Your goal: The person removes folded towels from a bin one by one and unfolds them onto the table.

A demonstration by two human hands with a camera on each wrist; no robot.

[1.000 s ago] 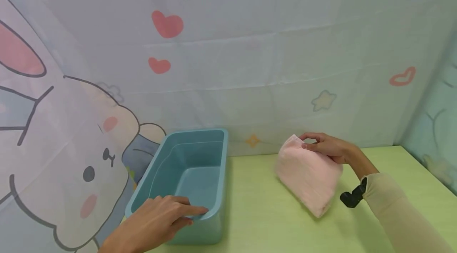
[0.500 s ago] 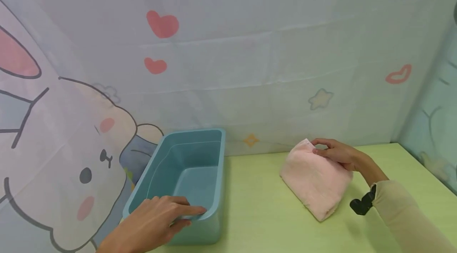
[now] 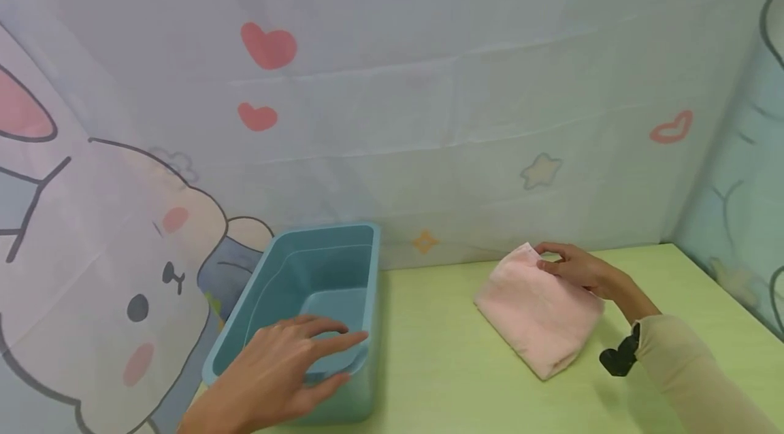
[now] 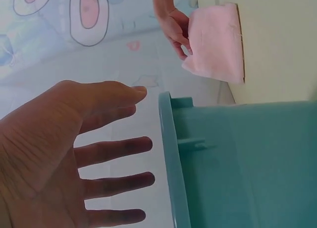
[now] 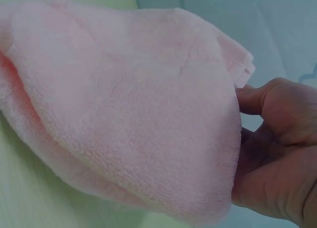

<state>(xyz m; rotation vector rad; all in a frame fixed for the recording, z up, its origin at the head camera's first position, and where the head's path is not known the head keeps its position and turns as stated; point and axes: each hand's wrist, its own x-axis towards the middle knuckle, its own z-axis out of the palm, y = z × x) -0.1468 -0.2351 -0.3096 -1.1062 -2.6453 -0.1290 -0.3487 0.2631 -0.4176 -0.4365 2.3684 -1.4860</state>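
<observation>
My right hand (image 3: 576, 267) pinches the upper edge of a folded pink towel (image 3: 539, 318) at the right of the head view. The fluffy towel (image 5: 138, 99) fills most of the right wrist view, its folded layers showing at the lower left, while some fingers hide behind it. My left hand (image 3: 288, 366) hovers at the near end of a blue-green plastic tub (image 3: 371, 284), fingers spread. In the left wrist view, the fingertips of that left hand (image 4: 54, 143) are apart from the tub's rim (image 4: 171, 158), and nothing is in the palm.
A pale green tabletop (image 3: 435, 345) bears the tub on the left and the towel on the right. Behind stands a wall cloth (image 3: 380, 94) printed with hearts, stars and a rabbit. A black strap mount (image 3: 618, 356) sits at the right wrist.
My left hand has come off the tub's rim, its fingers spreading apart. My right hand has carried the towel rightward and down to the table. The head view has turned slightly right.
</observation>
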